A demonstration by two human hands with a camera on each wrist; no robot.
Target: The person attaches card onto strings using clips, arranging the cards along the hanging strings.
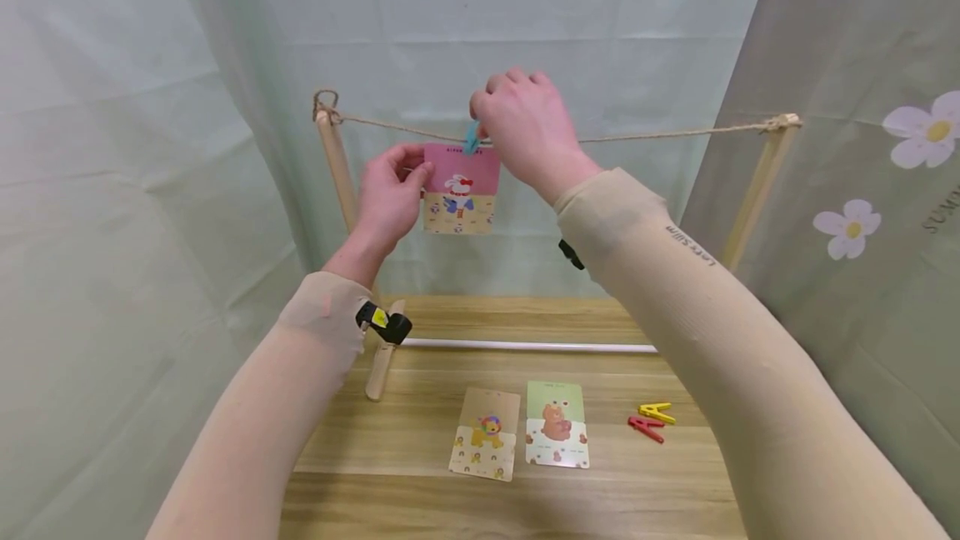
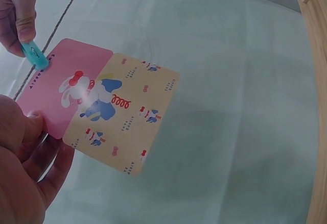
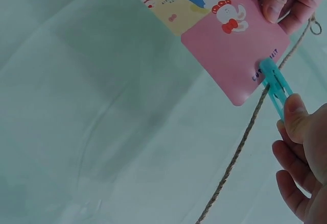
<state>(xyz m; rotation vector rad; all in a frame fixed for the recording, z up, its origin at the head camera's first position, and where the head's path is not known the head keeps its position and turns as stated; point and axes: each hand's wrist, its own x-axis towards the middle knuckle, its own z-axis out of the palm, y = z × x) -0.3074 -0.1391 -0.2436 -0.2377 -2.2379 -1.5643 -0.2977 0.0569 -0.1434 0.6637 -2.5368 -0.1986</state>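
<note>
A pink and cream card with a rabbit drawing hangs at the twine line. My left hand pinches the card's left edge between thumb and fingers. With thumb and finger my right hand grips the handles of a light-blue clothespin. The clothespin's tip lies over the card's top edge, at the twine; whether it clamps firmly I cannot tell. In the left wrist view the card shows its whole printed face.
The twine runs between two wooden posts. On the wooden table lie a lion card, a bear card, a yellow clothespin and a red clothespin. A white rod crosses behind them.
</note>
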